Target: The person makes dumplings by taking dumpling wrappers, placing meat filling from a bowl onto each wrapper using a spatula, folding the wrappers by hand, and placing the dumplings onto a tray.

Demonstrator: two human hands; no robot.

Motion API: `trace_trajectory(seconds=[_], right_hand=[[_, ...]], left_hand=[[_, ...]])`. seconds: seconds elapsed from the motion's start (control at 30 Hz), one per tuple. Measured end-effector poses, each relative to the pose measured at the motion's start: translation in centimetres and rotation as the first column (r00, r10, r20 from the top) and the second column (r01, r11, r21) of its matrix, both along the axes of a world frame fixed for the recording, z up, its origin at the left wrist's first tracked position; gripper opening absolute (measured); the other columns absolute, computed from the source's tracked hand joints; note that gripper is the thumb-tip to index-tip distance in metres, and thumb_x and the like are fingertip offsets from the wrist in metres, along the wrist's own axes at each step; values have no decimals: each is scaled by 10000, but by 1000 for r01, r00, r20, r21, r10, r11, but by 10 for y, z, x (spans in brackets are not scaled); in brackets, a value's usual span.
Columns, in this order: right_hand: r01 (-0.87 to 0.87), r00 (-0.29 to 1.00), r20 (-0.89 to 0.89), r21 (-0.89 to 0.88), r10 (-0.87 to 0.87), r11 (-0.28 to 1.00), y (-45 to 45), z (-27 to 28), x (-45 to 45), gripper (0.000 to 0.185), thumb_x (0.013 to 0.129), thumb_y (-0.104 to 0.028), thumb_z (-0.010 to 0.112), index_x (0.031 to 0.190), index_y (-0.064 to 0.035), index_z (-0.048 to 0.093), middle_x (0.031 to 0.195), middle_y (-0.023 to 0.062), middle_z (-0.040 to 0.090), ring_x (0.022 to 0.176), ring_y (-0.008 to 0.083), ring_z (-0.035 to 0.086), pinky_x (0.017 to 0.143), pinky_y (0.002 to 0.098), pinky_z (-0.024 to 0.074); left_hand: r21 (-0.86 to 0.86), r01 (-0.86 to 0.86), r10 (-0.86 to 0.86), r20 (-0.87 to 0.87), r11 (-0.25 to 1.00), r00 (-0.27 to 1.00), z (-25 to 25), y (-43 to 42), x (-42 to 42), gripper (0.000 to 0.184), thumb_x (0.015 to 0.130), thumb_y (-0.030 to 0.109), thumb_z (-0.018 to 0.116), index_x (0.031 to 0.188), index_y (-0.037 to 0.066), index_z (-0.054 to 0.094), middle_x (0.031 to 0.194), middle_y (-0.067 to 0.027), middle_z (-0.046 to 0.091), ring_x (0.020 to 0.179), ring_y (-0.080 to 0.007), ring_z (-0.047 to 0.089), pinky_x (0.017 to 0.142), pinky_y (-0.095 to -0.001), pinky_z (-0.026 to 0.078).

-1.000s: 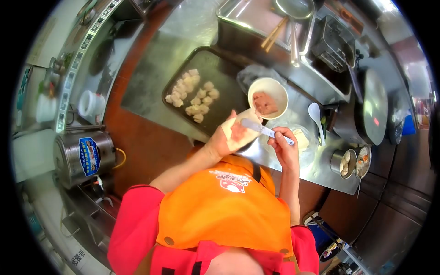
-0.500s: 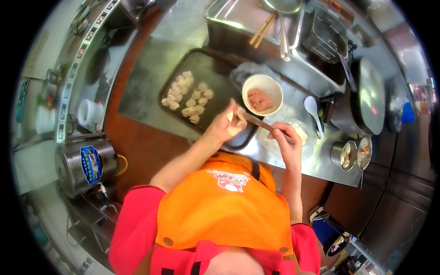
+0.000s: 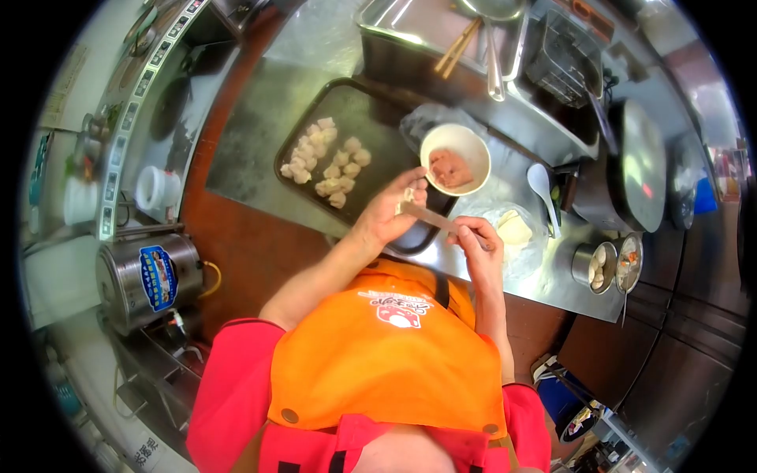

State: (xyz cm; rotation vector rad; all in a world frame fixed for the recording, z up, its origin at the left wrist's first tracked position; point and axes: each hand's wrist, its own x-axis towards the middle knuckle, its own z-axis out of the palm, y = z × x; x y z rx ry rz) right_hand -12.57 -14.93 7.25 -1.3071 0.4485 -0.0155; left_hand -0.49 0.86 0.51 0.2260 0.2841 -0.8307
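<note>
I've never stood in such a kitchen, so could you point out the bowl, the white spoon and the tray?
Bowl [image 3: 460, 137], head view: bare inner wall.
White spoon [image 3: 541, 183], head view: its scoop.
Tray [image 3: 386, 138], head view: bare floor.

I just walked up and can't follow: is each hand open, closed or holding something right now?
Left hand: closed around a thin, pale, folded dough wrapper, mostly hidden.
Right hand: closed, holding a long, narrow, flat brownish spatula.

Wrapper [image 3: 407, 197], flat 1.0 s ago, now bunched in left hand [image 3: 386, 214].
</note>
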Motion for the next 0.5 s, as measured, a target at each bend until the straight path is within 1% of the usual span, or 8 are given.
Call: trace_trajectory(seconds=[0.03, 0.13, 0.23, 0.33, 0.43, 0.5], right_hand=[[3, 1000, 1, -33, -3, 999, -1, 1, 1, 171, 901, -113, 597, 1011, 18, 609, 856, 73, 635, 821, 141, 609, 766, 257, 477], [-41, 997, 67, -116, 49, 992, -4, -1, 2, 147, 905, -73, 580, 1011, 26, 605, 898, 74, 623, 819, 141, 616, 765, 250, 480], [-47, 987, 139, -200, 76, 979, -2, -3, 5, 129, 904, -24, 562, 1012, 36, 601, 961, 76, 605, 816, 143, 621, 760, 242, 485], [-71, 973, 180, -363, 144, 929, 2, -2, 10, 125, 901, 7, 549, 1011, 44, 596, 1012, 76, 586, 809, 147, 626, 761, 239, 490], [-52, 983, 152, -313, 104, 948, 6, -2, 13, 128, 912, -60, 562, 998, 28, 596, 883, 73, 621, 773, 129, 604, 731, 238, 477], [-21, 998, 53, -158, 30, 987, 5, -1, 11, 137, 912, -79, 566, 1001, 20, 599, 898, 76, 621, 771, 131, 606, 736, 241, 483]], left_hand=[[57, -21, 21, 2, 998, 1000, 1, 1, -2, 234, 907, 29, 515, 1136, -17, 529, 891, -79, 573, 744, -148, 529, 669, -249, 473], [-120, 50, -36, 122, 991, 992, -8, 6, -3, 198, 941, 102, 510, 1113, 9, 541, 873, -52, 575, 784, -137, 538, 717, -247, 465], [44, 46, -53, 169, 998, 984, -5, 9, -7, 181, 961, 153, 498, 1085, 34, 554, 856, -27, 572, 809, -120, 539, 744, -243, 447], [228, 57, -103, 198, 972, 975, -3, 15, -12, 183, 963, 162, 496, 1088, 51, 570, 888, -13, 583, 820, -99, 532, 746, -238, 437], [446, 20, -179, 317, 895, 931, 8, 19, -10, 183, 953, 133, 511, 1082, 38, 600, 915, -1, 605, 783, -69, 522, 715, -209, 431], [505, -36, -246, 481, 863, 842, 6, 28, -3, 188, 938, 109, 527, 1081, 28, 617, 932, -1, 619, 762, -56, 519, 692, -191, 428]])
